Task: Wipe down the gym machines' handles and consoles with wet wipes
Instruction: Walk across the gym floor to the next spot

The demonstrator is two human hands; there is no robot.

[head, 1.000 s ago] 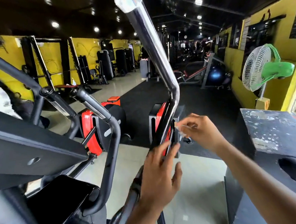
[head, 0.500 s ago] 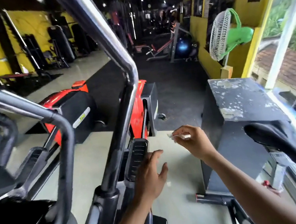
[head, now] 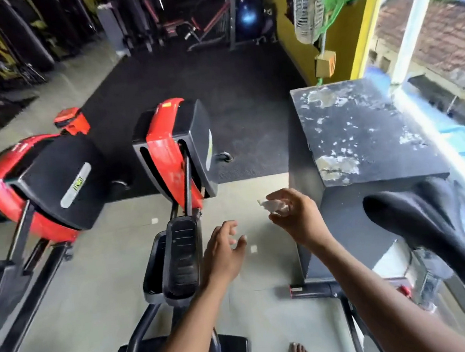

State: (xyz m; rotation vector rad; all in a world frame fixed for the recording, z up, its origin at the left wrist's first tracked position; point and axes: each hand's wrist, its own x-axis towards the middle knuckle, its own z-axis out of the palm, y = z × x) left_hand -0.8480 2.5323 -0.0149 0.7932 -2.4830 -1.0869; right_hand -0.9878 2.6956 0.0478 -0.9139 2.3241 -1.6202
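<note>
Right hand [head: 294, 215] — grip pinching a crumpled wet wipe [head: 274, 207] — left hand [head: 223, 254] loose (holding nothing).

White crumpled wet wipe [head: 274, 207], held midair above floor, beside elliptical pedal [head: 183, 258].

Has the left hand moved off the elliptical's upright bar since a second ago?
Yes. The left hand has left the bar and now hangs open over the floor, right of the black pedal.
</note>
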